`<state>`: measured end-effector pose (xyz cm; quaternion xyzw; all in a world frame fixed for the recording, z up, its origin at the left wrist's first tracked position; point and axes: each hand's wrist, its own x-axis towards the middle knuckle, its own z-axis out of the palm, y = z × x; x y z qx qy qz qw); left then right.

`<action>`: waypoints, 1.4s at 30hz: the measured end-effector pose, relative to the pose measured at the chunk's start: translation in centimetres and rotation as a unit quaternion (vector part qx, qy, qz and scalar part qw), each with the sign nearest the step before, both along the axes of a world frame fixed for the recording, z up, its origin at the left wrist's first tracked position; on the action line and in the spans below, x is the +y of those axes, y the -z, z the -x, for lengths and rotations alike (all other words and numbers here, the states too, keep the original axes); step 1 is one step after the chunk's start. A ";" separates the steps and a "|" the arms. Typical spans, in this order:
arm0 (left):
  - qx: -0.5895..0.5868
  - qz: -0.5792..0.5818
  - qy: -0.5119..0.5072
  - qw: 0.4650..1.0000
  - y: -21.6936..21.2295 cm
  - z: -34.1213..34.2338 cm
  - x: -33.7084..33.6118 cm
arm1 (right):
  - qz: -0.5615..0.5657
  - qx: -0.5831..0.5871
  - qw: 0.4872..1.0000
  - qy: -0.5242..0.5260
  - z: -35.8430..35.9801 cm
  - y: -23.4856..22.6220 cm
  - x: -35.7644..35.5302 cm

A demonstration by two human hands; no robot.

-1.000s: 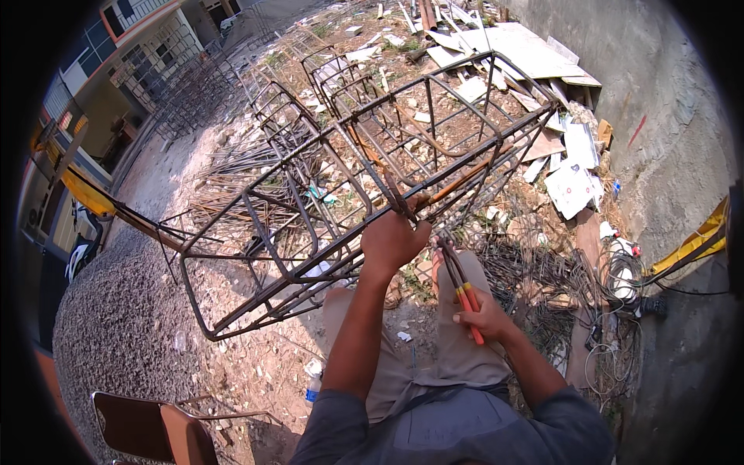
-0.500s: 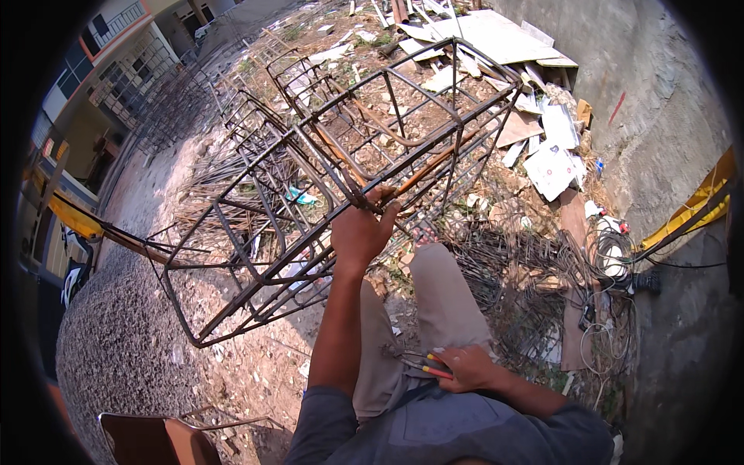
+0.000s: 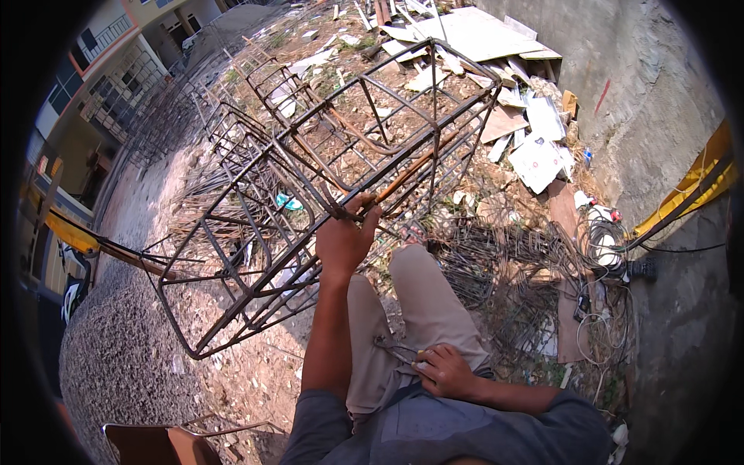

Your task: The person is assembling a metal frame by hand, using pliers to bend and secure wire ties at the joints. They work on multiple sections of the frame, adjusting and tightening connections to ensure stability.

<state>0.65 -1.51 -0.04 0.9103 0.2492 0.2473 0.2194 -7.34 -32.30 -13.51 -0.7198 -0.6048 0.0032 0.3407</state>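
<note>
A rebar cage (image 3: 267, 280) of dark steel bars bent into rectangular frames lies slantwise in front of me, above my knees. My left hand (image 3: 343, 242) reaches forward and is closed around bars at the cage's near side, close to a rusty orange bar (image 3: 407, 177). Over my lap, my right hand (image 3: 449, 372) is closed on a pair of pincers (image 3: 401, 354), whose metal head points away to the left over my thigh. The fingers cover most of the pincers' handles.
Grey gravel (image 3: 116, 364) is heaped at left, near a brown chair (image 3: 159, 443). Loose rods (image 3: 205, 205) lie behind the cage. To the right are tangled wire (image 3: 496, 263), a plank (image 3: 570, 310), cables (image 3: 608, 240) and a concrete wall (image 3: 635, 101). White boards (image 3: 488, 35) lie farther back.
My right hand has shifted its hold on the pincers, so the red and yellow handles are now mostly covered. My left hand stays on the cage. The whole view has shifted slightly.
</note>
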 end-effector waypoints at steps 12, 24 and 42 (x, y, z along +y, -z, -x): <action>-0.008 0.014 0.015 1.000 -0.2 -0.5 0.6 | 0.130 0.590 0.793 -0.074 -1.4 -4.3 1.5; -0.006 0.015 0.060 0.998 0.3 0.3 0.7 | -0.096 0.494 0.838 0.211 -11.9 -3.5 2.4; -0.003 0.025 0.049 0.998 -0.1 0.9 -1.0 | -0.329 0.643 0.669 0.173 -30.0 -11.6 15.7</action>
